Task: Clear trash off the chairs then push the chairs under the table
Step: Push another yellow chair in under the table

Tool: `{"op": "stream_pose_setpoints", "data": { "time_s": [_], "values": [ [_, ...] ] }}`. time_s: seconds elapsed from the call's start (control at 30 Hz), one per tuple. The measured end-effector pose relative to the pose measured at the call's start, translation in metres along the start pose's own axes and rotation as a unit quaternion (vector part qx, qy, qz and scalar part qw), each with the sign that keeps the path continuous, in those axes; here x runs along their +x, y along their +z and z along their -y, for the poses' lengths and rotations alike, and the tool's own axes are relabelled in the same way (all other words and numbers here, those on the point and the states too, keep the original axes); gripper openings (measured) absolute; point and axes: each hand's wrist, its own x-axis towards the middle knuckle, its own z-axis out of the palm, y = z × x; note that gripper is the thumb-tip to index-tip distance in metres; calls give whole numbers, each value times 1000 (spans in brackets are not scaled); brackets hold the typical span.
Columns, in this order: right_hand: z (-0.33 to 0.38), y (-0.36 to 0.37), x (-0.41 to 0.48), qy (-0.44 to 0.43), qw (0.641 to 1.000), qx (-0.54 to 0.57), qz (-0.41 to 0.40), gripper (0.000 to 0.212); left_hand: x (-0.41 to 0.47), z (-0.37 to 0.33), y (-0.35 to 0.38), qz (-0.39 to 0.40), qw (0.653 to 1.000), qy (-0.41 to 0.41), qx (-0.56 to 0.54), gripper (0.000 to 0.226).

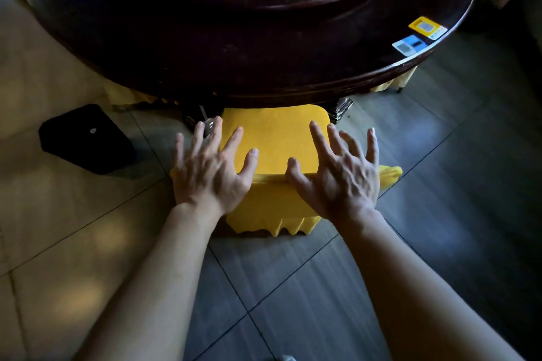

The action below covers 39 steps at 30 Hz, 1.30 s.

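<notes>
Yellow-covered chair [275,138] directly ahead, far edge of seat tucked under rim of dark round worktop [293,47]; seat looks bare, no trash visible on it. Left hand [212,165] and right hand [337,176] both spread, fingers splayed, over chair's top backrest edge, gripping nothing. Judgement: clearing done for this chair, push partly done or ending. Black bin [85,138] on floor, left. Other chairs not visible; cannot tell how many remain.
</notes>
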Motion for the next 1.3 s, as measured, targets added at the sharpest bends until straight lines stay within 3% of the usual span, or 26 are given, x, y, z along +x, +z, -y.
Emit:
{"op": "stream_pose_setpoints", "data": {
  "time_s": [0.77, 1.3],
  "values": [
    [-19, -3, 167, -25, 999, 21, 23, 87, 154, -24, 4, 19, 999, -39, -13, 69],
    [-40, -7, 245, -28, 998, 13, 58, 82, 224, -45, -5, 125, 992, -18, -12, 63]
  ]
}}
